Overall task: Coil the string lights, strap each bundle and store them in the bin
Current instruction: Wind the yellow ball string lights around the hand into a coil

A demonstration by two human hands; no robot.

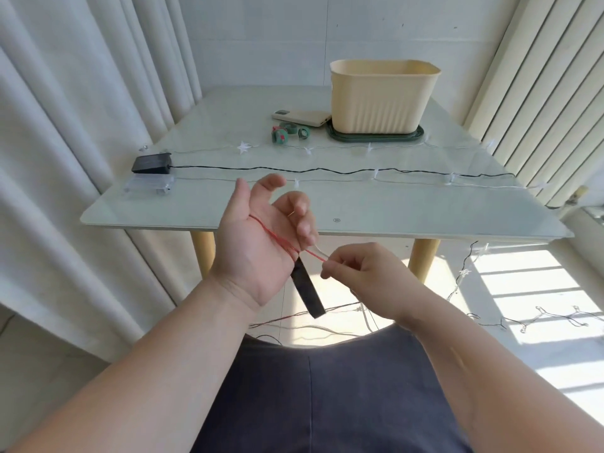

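Left hand point(258, 243) curled round red wire point(277, 238), right hand point(356, 269) pinching it, near table point(163, 220) edge, round stamp point(336, 220) there seemingly illegible.

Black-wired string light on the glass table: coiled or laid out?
Laid out. The black-wired string light runs straight across the glass table from a black battery box.

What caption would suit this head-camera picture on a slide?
Right hand pinches a red wire drawn across the left hand; a beige bin stands on the table.
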